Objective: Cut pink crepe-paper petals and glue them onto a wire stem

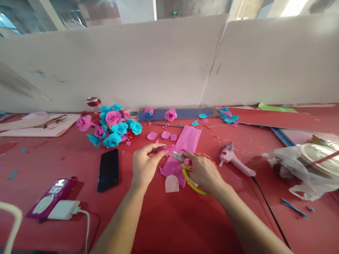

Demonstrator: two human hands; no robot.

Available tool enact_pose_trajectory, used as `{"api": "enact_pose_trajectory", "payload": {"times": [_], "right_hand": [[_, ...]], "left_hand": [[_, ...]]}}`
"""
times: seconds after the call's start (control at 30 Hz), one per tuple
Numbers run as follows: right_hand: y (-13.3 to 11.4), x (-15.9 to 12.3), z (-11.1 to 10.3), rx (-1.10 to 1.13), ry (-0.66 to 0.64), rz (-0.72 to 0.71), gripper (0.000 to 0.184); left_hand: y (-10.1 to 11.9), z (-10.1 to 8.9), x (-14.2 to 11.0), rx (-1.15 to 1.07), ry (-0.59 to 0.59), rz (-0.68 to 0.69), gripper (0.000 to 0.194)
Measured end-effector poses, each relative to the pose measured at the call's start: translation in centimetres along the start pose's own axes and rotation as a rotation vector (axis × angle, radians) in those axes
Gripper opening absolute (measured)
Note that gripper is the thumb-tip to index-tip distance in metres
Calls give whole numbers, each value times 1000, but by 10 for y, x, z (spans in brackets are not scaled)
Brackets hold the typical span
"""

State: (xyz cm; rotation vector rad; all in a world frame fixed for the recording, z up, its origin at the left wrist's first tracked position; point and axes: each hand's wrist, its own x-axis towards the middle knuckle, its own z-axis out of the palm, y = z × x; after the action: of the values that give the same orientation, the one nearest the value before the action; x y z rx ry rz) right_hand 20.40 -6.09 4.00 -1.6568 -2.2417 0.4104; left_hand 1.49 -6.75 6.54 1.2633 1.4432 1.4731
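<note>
My left hand (145, 163) pinches a small stack of pink paper (167, 149) between thumb and fingers. In my right hand (202, 171) is a pair of scissors (194, 187) with yellow and orange handles, its blades pointing left at the edge of that paper. Beneath both hands lies a long strip of magenta crepe paper (188, 139). A pale, round-topped paper piece (172, 184) rests just below the strip. Cut pink petals (166, 135) are scattered behind my left hand. To the left stands a bunch of pink, blue and red paper roses (119, 129).
A black phone (108, 170) lies left of my arm, near a purple power strip (53, 197) with a white charger (64, 210). At right are a pink glue gun (235, 160) with a trailing cord and a plastic bag (284, 165) beside a lidded pot (320, 158). A white partition (113, 67) rises behind.
</note>
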Motion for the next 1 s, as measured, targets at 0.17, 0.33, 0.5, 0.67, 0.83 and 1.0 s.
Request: {"api": "enact_pose_trajectory", "payload": {"times": [0.17, 0.33, 0.5, 0.67, 0.83, 1.0], "right_hand": [[-3, -3, 2, 24, -61, -87, 39], [-6, -5, 2, 11, -87, -131, 42], [-9, -6, 4, 35, -90, -148, 36], [-6, -4, 6, 219, -35, -5, 30], [-13, -2, 0, 1001, -2, 149, 34], [-26, -1, 0, 1469, 96, 135, 49]], "left_hand": [[-1, -1, 0, -45, 23, -5, 20], [-1, 1, 0, -138, 4, -47, 23], [-4, 1, 7, -505, -34, -239, 13], [-4, -3, 13, -704, 3, -427, 7], [-4, 0, 13, -769, 63, -603, 10], [-12, 15, 7, -785, 53, -810, 10]]}}
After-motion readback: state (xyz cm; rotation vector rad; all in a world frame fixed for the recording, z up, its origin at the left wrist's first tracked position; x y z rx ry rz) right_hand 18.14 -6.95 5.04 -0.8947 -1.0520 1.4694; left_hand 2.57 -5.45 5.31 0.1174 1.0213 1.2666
